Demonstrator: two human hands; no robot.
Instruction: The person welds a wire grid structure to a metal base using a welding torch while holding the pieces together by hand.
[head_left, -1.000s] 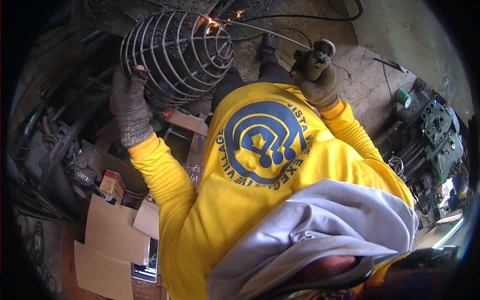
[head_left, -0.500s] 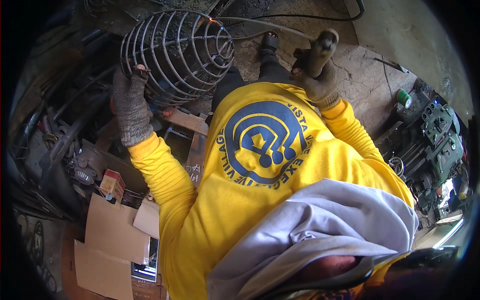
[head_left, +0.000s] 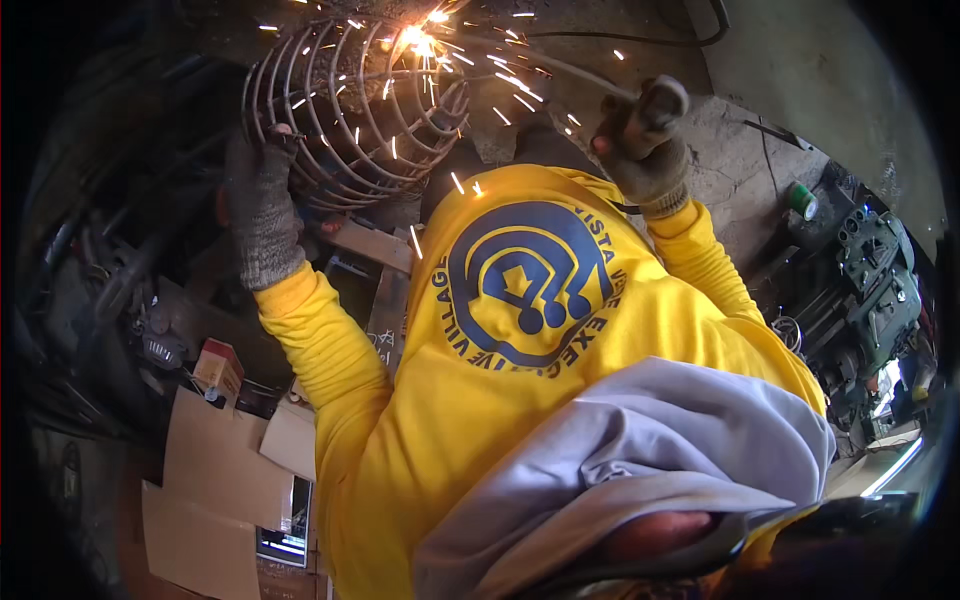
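Observation:
A rounded cage of bent metal bars (head_left: 345,120) sits at the upper left, its bars forming rings. My left hand (head_left: 264,195), in a knitted glove with bare fingertips, is closed on the cage's left edge. Gloved too, my right hand (head_left: 645,165) grips a welding electrode holder (head_left: 662,103). From the holder a thin welding rod (head_left: 590,75) runs left toward the cage's far rim. Bright sparks (head_left: 418,42) burst where the rod meets the bars, and the glare hides the exact contact spot.
A dark cable (head_left: 650,39) crosses the floor at the upper right. Machinery (head_left: 880,285) and a green can (head_left: 802,200) are at right. Cardboard sheets (head_left: 215,455), a small box (head_left: 218,370) and dark metal clutter lie at left. Sparks fall near my yellow shirt (head_left: 600,340).
A small glow at the cage's far rim has grown into a bright arc throwing sparks. My right hand and the electrode holder have shifted slightly; my left hand stays on the cage.

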